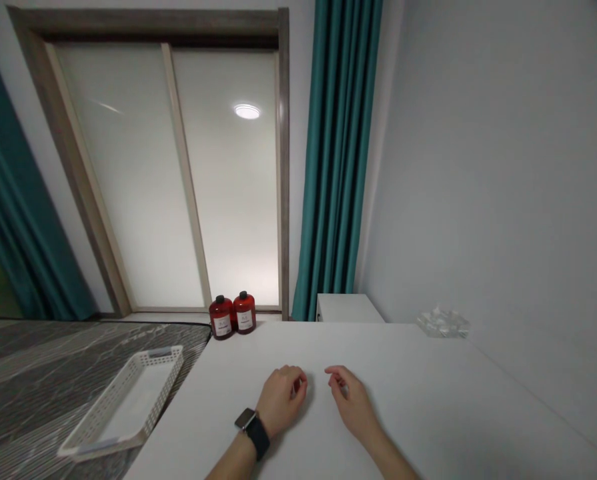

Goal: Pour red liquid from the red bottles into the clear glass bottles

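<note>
My left hand [282,399] rests on the white table [403,387] with its fingers curled inward and the thumb close to them; nothing shows inside the curl. A dark watch [252,430] is strapped round that wrist. Across a small gap, my right hand [349,402] is on the tabletop too, its index finger reaching toward the left hand and its other fingers loosely bent, holding nothing. Two red bottles [221,319] with black caps and pale labels stand upright side by side at the far left corner, beyond both hands.
Left of the table, a white plastic basket [171,383] lies on a grey striped surface [18,380]. A clear, faceted object [443,323] sits at the table's far right, by the wall. Behind are a white cabinet [348,307], a teal curtain [338,167] and frosted sliding doors [228,193].
</note>
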Demonstrator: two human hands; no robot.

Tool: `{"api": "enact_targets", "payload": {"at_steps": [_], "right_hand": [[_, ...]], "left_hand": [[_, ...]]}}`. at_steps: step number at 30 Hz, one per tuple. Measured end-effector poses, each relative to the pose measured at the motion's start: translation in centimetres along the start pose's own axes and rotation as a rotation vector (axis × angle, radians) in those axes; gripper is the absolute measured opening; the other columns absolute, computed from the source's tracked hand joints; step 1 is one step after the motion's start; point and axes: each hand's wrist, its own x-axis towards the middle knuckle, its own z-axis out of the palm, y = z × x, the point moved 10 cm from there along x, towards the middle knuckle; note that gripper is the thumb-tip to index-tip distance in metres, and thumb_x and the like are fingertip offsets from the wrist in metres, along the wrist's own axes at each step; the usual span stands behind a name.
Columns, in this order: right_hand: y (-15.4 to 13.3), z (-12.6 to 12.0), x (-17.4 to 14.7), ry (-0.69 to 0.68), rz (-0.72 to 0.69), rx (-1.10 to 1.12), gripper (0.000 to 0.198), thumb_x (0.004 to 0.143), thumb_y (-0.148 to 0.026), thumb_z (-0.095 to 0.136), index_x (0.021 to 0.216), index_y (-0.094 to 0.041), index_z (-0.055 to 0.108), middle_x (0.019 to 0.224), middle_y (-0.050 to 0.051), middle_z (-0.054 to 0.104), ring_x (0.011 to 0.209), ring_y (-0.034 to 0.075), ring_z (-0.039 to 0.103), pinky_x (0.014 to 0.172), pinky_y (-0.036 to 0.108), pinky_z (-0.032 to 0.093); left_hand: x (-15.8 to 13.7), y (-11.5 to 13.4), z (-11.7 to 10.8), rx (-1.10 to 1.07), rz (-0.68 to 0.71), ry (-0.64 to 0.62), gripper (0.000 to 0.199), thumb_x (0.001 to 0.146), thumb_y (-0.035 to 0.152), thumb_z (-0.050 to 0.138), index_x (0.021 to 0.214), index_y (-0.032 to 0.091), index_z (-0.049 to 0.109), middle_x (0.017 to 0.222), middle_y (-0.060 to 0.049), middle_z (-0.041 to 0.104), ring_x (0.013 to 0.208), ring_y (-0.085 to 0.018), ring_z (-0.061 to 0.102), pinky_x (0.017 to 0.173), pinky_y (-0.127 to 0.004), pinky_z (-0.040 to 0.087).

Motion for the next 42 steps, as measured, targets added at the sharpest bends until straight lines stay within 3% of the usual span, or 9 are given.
{"api": "enact_targets", "payload": {"at_steps": [42], "right_hand": [[1.2,1.5,0.5,-0.082,0.074,0.032,0.026,0.084,-0.032,0.048,0.097,-0.019,0.067,0.068,0.000,0.060,0.063,0.019,0.057,0.062,0.027,0.046]], "left_hand": [[-0.3,0.1,-0.6,0.006,0.039,0.006,0.017,0.088,0.016,0.048,0.083,0.018,0.064,0.076,-0.004,0.067,0.074,-0.019,0.059,0.071,-0.028,0.040]]}}
